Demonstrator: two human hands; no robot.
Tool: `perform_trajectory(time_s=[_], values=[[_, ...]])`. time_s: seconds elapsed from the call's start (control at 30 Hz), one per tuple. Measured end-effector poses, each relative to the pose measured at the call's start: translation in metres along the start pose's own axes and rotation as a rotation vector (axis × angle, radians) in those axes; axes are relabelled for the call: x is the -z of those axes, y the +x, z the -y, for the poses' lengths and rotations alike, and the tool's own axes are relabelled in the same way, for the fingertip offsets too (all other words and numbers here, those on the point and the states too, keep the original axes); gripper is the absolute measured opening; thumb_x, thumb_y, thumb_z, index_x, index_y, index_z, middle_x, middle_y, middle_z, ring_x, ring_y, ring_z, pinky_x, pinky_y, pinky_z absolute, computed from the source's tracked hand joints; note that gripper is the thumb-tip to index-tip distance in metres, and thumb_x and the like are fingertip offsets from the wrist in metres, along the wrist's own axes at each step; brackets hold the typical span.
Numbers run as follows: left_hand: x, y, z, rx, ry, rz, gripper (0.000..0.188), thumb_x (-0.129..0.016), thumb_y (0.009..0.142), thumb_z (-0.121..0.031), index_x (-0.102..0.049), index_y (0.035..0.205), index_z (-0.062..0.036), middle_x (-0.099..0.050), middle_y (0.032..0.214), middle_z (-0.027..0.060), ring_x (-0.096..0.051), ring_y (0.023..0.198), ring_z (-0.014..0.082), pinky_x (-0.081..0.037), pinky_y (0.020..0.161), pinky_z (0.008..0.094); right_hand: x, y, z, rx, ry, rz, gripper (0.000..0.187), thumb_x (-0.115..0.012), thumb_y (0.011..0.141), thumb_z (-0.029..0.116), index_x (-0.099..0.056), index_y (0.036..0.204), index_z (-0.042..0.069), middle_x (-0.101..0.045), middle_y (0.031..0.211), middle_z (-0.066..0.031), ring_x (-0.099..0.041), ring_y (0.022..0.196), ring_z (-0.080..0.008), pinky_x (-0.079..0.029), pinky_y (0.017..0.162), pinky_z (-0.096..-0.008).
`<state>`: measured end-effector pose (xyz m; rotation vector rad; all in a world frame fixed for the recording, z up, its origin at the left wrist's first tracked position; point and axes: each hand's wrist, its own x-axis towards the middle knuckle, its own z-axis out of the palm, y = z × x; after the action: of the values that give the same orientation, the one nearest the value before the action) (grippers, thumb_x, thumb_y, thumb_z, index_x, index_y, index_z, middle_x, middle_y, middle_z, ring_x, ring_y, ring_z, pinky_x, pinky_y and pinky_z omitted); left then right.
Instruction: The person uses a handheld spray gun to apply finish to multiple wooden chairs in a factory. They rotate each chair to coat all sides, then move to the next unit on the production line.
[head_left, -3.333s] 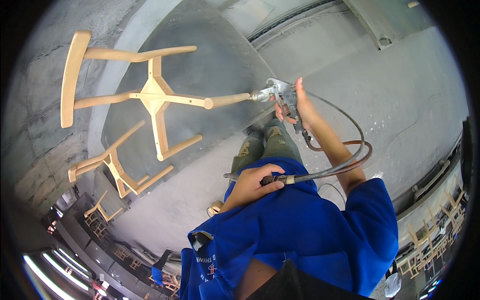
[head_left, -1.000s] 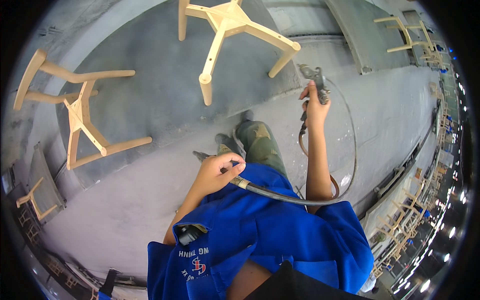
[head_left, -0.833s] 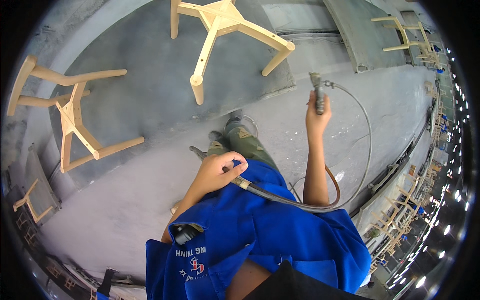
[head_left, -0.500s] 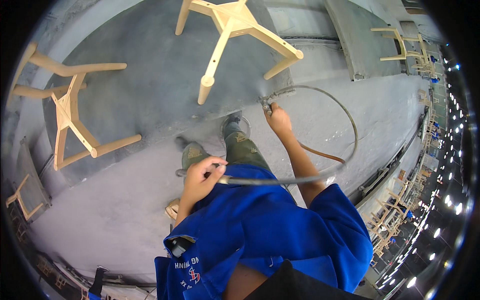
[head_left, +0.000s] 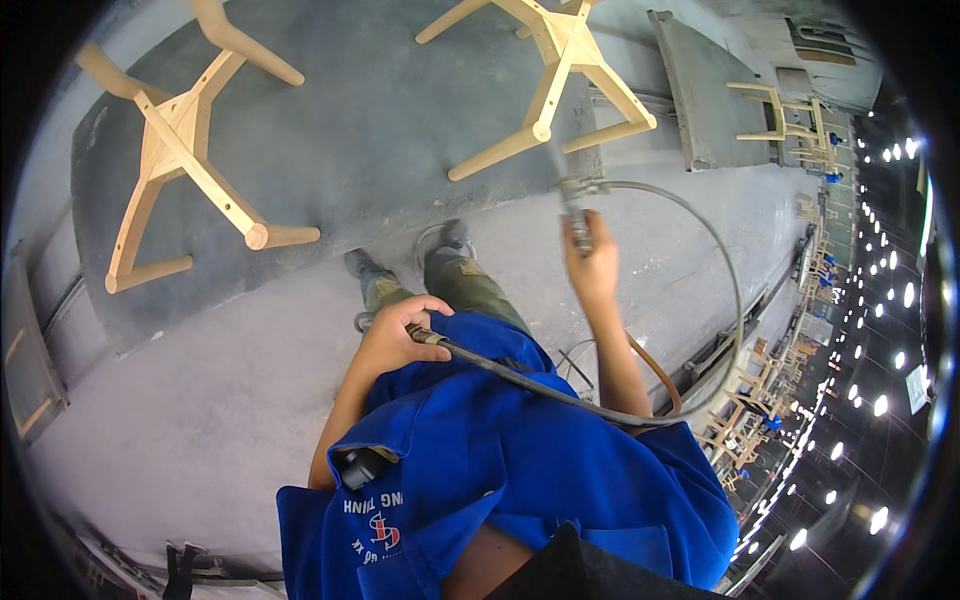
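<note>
My right hand (head_left: 596, 262) is closed around the handle of a metal spray gun (head_left: 577, 222), blurred by motion, its nozzle end toward the legs of a pale wooden chair frame (head_left: 567, 40). The gun is apart from the wood, with a faint haze in front of it. A dark hose (head_left: 735, 285) loops from the gun past my right forearm and across my blue shirt to my left hand (head_left: 400, 338). That hand grips the hose near a fitting, at my waist. A second chair frame (head_left: 175, 140) with a cross-shaped underside lies at the far left.
Both frames rest on a wide grey platform (head_left: 330, 150), whose near edge is by my feet. A grey panel (head_left: 705, 110) stands at the far right, with more chairs (head_left: 785, 115) beyond. An orange-brown hose (head_left: 655, 365) passes my right forearm. Several chair frames (head_left: 745, 415) line the right side.
The view has shifted, and the chair frames appear farther right and up. My right hand with the spray gun has moved right. My left hand keeps hold of the hose.
</note>
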<state>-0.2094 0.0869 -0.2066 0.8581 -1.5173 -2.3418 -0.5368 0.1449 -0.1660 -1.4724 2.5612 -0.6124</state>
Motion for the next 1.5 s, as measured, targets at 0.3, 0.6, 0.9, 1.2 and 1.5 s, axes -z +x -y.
perform_trajectory(time_s=[0.3, 0.6, 0.9, 1.2, 1.5], values=[[0.061, -0.062, 0.023, -0.074, -0.171, -0.211, 0.048, -0.088, 0.069, -0.007, -0.065, 0.111, -0.0051, -0.046, 0.061, -0.0068, -0.038, 0.057, 0.0040, -0.029, 0.055, 0.0241, -0.129, -0.031, 0.041, -0.179, 0.024, 0.411, 0.028, -0.073, 0.091, 0.028, -0.065, 0.098, 0.002, -0.069, 0.079, -0.0229, -0.067, 0.073, -0.0418, -0.053, 0.067, -0.0461], [0.069, -0.040, 0.017, -0.111, -0.152, -0.026, 0.056, -0.091, 0.068, -0.017, -0.066, 0.117, -0.0069, -0.051, 0.068, -0.0064, -0.044, 0.063, 0.0045, -0.032, 0.059, 0.0228, 0.002, 0.062, 0.088, -0.129, 0.001, -0.023, 0.029, -0.073, 0.093, 0.026, -0.065, 0.098, -0.002, -0.066, 0.074, -0.0212, -0.064, 0.065, -0.0381, -0.050, 0.062, -0.0419], [0.072, -0.054, 0.025, -0.098, -0.147, -0.176, 0.052, -0.090, 0.070, -0.011, -0.066, 0.116, -0.0045, -0.049, 0.068, -0.0057, -0.044, 0.063, 0.0046, -0.035, 0.059, 0.0234, -0.054, 0.157, 0.099, 0.259, -0.213, -0.181, 0.032, -0.068, 0.094, 0.027, -0.057, 0.110, 0.002, -0.069, 0.090, -0.0247, -0.066, 0.083, -0.0462, -0.052, 0.070, -0.0536], [0.052, -0.064, 0.035, -0.090, -0.215, -0.496, 0.041, -0.087, 0.075, -0.012, -0.068, 0.110, -0.0036, -0.048, 0.070, -0.0062, -0.042, 0.065, 0.0051, -0.036, 0.060, 0.0238, -0.161, 0.225, 0.140, -0.084, 0.257, 0.352, 0.035, -0.072, 0.091, 0.033, -0.067, 0.092, -0.002, -0.069, 0.077, -0.0219, -0.066, 0.070, -0.0445, -0.053, 0.064, -0.0452], [0.068, -0.037, 0.004, -0.274, -0.396, -0.220, 0.047, -0.088, 0.077, -0.018, -0.066, 0.116, -0.0025, -0.049, 0.069, -0.0073, -0.042, 0.063, 0.0035, -0.034, 0.059, 0.0220, 0.045, 0.248, 0.192, 0.359, -0.403, -0.091, 0.032, -0.071, 0.092, 0.034, -0.065, 0.100, 0.004, -0.068, 0.085, -0.0276, -0.065, 0.085, -0.0481, -0.051, 0.068, -0.0525]])
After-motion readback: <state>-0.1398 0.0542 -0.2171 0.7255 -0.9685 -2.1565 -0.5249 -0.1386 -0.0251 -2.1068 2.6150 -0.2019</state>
